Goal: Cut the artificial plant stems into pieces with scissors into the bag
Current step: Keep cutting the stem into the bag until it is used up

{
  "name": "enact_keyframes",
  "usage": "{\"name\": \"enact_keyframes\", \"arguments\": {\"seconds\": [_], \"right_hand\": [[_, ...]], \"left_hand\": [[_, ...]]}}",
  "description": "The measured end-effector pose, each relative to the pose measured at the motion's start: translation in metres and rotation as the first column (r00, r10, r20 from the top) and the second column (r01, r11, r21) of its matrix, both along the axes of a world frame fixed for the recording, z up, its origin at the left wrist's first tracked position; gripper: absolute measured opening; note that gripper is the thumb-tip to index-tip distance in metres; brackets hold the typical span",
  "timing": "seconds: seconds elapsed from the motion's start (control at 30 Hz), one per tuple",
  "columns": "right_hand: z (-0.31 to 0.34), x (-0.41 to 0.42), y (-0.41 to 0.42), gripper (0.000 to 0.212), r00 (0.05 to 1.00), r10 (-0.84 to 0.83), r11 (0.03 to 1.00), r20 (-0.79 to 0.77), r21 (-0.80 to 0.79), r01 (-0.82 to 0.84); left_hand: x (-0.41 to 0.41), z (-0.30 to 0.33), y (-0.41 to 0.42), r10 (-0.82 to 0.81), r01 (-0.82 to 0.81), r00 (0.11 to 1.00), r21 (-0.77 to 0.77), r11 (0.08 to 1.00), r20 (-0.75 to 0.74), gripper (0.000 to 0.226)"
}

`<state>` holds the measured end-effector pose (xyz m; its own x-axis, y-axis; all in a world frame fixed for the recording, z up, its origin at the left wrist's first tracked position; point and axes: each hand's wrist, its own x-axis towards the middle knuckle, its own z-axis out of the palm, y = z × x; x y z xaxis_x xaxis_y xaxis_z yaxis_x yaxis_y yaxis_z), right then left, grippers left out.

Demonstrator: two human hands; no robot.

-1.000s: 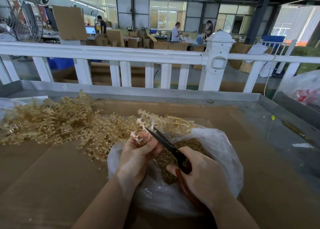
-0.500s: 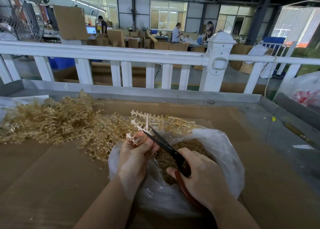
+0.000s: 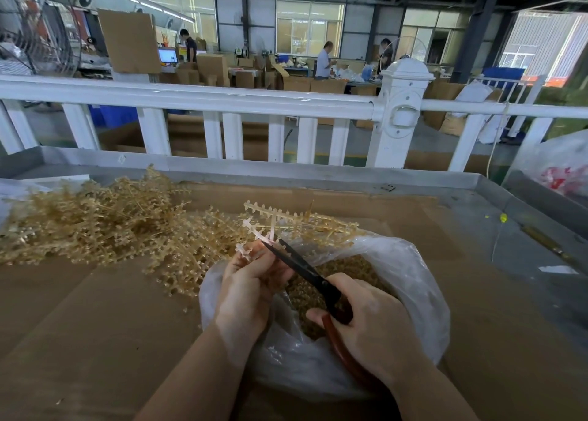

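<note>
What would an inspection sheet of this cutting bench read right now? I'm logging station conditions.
Surface: cardboard sheet over a metal tray.
Job's things: stem over clear bag of cut pieces; uncut pile at left.
Clutter: few loose bits beside the bag.
Grippers: left hand pinches the stem; right hand grips scissors, blades parted.
Cables: nothing seen.
Surroundings: white railing, boxes, workers beyond.

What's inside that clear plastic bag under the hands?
The plastic bag holds a heap of small golden cut pieces. The left hand, right hand and scissors cover part of the heap, and its depth cannot be seen.
</note>
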<state>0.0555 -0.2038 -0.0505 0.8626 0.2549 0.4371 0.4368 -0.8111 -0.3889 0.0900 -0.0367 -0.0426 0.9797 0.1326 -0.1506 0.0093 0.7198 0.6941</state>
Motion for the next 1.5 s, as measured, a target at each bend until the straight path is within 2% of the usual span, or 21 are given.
{"name": "enact_keyframes", "arguments": {"seconds": [0.3,0.4,0.5,0.67,0.83,1.1,1.5], "right_hand": [[-0.0012,0.0005,-0.0011,0.033,1.0,0.009,1.0,0.004,0.01,-0.009],[-0.0014,0.0012,-0.0013,0.032,1.0,-0.007,0.999,0.021,0.045,0.006],[-0.0017,0.0016,-0.0029,0.032,0.999,-0.028,0.997,0.021,0.076,0.027],[-0.002,0.0025,-0.0039,0.042,0.999,-0.037,0.999,0.032,0.028,0.036],[-0.0023,0.0032,-0.0058,0.048,0.998,-0.03,1.0,0.051,0.009,0.029],[-0.0012,0.0019,-0.0075,0.045,1.0,-0.018,0.999,0.026,-0.034,0.019],[-0.002,0.0029,-0.0042,0.045,0.995,-0.008,0.999,0.103,-0.036,0.011]], "left_hand": [[0.002,-0.0021,0.003,0.077,-0.077,0.997,-0.065,0.995,-0.004,0.007],[0.0023,-0.0035,0.0045,0.066,-0.065,0.998,-0.085,0.994,0.009,0.011],[0.0033,-0.0047,0.0045,0.068,-0.068,0.998,-0.054,0.996,0.001,0.012],[0.0057,-0.0064,0.0037,0.064,-0.064,0.998,-0.029,0.998,-0.009,0.022],[0.0057,-0.0042,0.0039,0.038,-0.038,0.999,0.018,0.999,-0.008,0.006],[0.0074,-0.0046,0.0038,0.106,-0.104,0.993,0.034,0.994,-0.043,0.01],[0.0035,0.0007,0.0053,0.009,-0.009,1.0,0.024,1.0,-0.025,0.008]]}}
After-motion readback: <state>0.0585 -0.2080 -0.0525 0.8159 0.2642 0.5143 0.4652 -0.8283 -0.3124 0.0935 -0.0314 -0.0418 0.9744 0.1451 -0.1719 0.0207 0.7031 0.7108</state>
